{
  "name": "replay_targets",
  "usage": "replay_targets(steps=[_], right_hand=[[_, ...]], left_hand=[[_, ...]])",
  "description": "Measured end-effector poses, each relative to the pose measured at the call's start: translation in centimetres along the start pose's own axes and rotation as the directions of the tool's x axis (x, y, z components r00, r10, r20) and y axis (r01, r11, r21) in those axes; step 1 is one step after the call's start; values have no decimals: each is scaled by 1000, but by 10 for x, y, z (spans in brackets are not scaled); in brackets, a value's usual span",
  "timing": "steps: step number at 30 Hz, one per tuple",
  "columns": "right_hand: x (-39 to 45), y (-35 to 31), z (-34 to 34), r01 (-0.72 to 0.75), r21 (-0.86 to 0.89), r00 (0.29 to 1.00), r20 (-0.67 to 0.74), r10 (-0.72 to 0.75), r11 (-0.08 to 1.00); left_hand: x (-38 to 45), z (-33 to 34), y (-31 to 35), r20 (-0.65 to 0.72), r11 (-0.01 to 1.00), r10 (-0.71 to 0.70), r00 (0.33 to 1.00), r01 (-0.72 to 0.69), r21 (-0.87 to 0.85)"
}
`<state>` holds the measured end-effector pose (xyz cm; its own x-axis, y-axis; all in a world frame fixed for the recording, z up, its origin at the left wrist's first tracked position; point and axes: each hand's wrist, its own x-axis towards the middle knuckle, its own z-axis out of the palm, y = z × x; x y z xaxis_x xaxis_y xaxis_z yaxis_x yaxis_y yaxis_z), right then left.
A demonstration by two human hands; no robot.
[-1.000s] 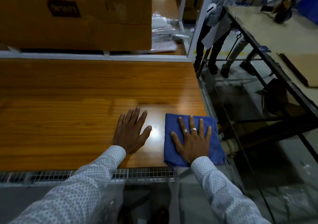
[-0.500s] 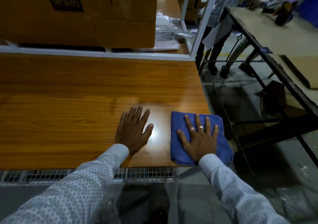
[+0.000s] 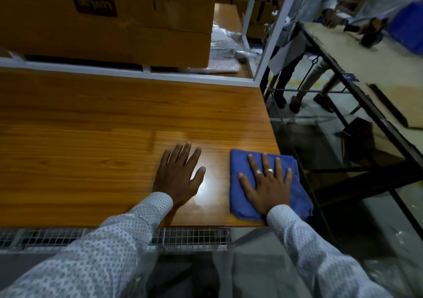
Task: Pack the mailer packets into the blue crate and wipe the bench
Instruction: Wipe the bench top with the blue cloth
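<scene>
**Both palms down at the bench corner**

My right hand [image 3: 266, 184] lies flat on the folded blue terry cloth [image 3: 240, 197], fingers straight and spread, pressing it against the glossy orange-brown wood-grain bench top [image 3: 91, 142]. Two silver rings sit on the middle fingers. The cloth is a thick rectangle, folded over, its nap soft and slightly rumpled at the right side, where its edge hangs a little past the bench's right edge. It sits at the near right corner of the bench, its lower edge close to the front lip.

My left hand [image 3: 179, 175] rests palm down on the bare wood just beside the cloth, fingers straight and slightly fanned, holding nothing. A bright patch of reflected light lies on the wood between my two hands.

Below the front lip runs a wire mesh shelf [image 3: 194, 238]. At the back of the bench a large brown cardboard box [image 3: 109, 18] sits on a white metal frame [image 3: 128, 72]. To the right stands a pale-topped table [image 3: 366, 64].
</scene>
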<state>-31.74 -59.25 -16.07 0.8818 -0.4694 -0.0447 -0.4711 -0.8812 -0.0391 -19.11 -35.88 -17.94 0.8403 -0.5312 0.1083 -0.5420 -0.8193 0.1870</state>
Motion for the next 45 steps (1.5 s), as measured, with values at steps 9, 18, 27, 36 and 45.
replay_targets(steps=[9,18,27,36,45], right_hand=[[12,-32,1,99,51,995,-5,-99,994],[57,-32,-1,-8,31,1000,20,8,999],[27,-30,4,128,31,992,-9,-128,991],[89,-42,-5,11,49,999,51,-14,999],[81,-20,1,47,31,999,-8,-47,998]], left_hand=[[2,1,-1,-10,1000,-11,1000,11,5],[3,5,0,-16,1000,-1,1000,1,22],[3,2,-1,0,999,-43,999,43,1],[3,-2,0,14,999,-23,1000,23,26],[21,-4,-11,11,999,-6,1000,6,-45]])
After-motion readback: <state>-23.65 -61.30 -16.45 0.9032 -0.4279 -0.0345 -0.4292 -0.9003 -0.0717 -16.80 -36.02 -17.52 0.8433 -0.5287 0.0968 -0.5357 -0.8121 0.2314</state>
